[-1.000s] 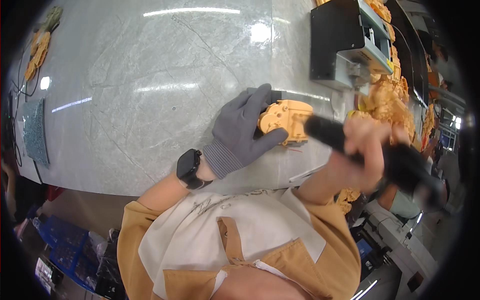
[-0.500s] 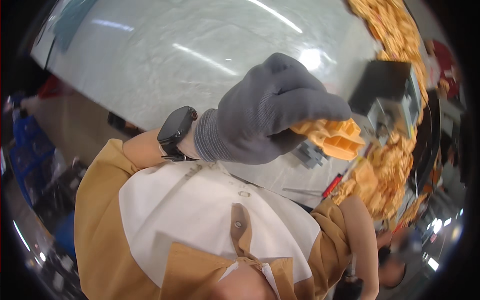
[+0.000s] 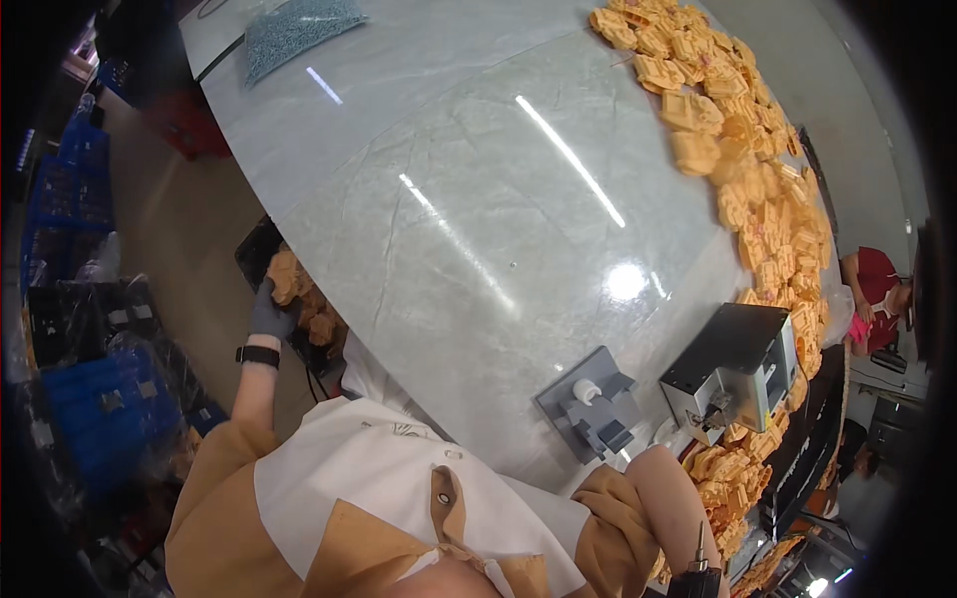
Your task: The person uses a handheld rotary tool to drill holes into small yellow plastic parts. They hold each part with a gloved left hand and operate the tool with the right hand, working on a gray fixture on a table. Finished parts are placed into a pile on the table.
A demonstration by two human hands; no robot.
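Note:
At the left, below the table's edge, my left hand [image 3: 271, 317] in a grey glove reaches down to a dark bin [image 3: 257, 242] of orange plastic parts. Its fingers are against one orange plastic part [image 3: 284, 276] and look closed on it, though the fingertips are partly hidden. My right forearm [image 3: 670, 498] bends down to the lower edge, and the hand itself is out of the picture. Beside that forearm a black tool with a thin metal tip [image 3: 700, 558] points up; what holds it is not visible.
A grey fixture with a white knob [image 3: 586, 392] stands on the table [image 3: 449, 249] before me, beside a black and metal box-shaped machine [image 3: 733, 364]. Orange parts [image 3: 758, 199] pile along the right edge. A bag of blue-grey pellets [image 3: 304, 38] lies far left. Blue crates [image 3: 110, 414] stand left.
My left hand has gone from in front of my chest, where it held an orange plastic part, to the bin at the left. My view has shifted, showing more of the table.

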